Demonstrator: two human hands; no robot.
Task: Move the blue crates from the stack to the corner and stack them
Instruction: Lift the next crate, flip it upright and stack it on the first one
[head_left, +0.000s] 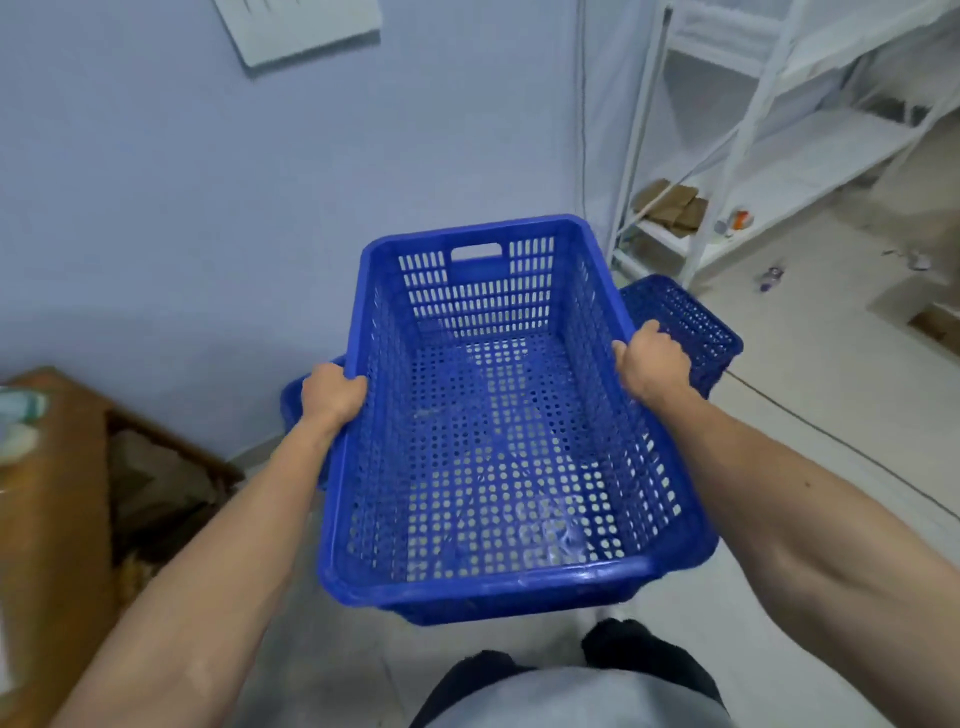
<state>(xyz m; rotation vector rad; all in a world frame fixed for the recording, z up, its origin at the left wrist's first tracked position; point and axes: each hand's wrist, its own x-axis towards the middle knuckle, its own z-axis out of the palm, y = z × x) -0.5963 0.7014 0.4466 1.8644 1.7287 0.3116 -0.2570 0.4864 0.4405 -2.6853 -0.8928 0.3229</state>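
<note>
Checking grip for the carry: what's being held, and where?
A blue crate, held by its long side rims: left hand on one, right hand on the other.

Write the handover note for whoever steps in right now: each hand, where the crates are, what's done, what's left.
Left hand: clamped on the left rim of the held blue crate.
Right hand: clamped on its right rim.
The crate is empty, carried in the air above another blue crate lying crosswise on the floor by the wall near the white rack.
Done: one crate at the spot.
Left: turn, lower and stack the held crate; source stack is out of view.
</note>
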